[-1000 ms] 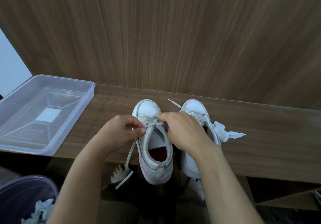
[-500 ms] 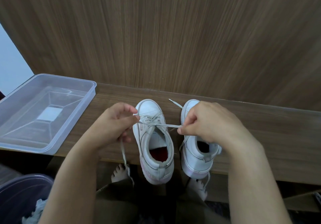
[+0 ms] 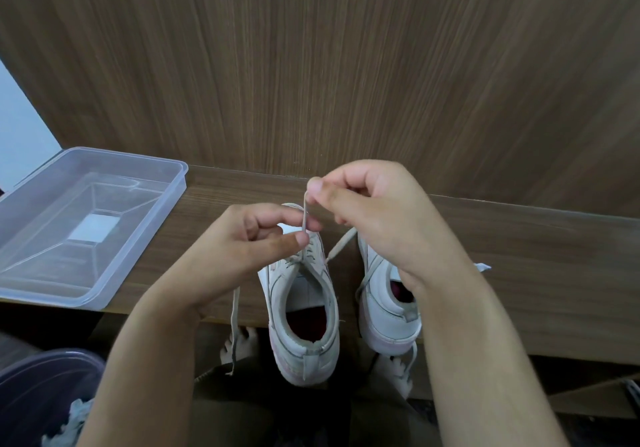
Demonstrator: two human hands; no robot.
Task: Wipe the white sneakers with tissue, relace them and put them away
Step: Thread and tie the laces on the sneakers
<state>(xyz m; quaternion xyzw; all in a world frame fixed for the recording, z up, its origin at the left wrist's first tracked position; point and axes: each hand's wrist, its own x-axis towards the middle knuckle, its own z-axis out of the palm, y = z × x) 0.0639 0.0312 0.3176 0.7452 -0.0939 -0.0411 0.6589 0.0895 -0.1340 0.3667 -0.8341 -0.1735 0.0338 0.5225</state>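
Two white sneakers stand side by side on a wooden shelf [image 3: 519,273], heels toward me and hanging over its front edge. The left sneaker [image 3: 301,311] has a red insole. My left hand [image 3: 249,242] pinches its lace [image 3: 304,218] just above the eyelets. My right hand [image 3: 374,211] pinches the same lace higher up and holds it taut and upright. Another lace end [image 3: 235,328] hangs down past the shelf edge. The right sneaker [image 3: 388,304] is partly hidden under my right wrist. A scrap of white tissue [image 3: 483,267] peeks out beside it.
A clear plastic box [image 3: 83,224] lies open on the shelf's left end. A wood-grain panel [image 3: 346,65] rises right behind the shoes. Below left is a dark bin [image 3: 38,391] with crumpled tissue. Bare feet [image 3: 239,346] show under the shelf.
My right hand has risen from beside the right sneaker to above the left sneaker's toe, turning the lace from sideways to upright. My left hand moved in over the eyelets.
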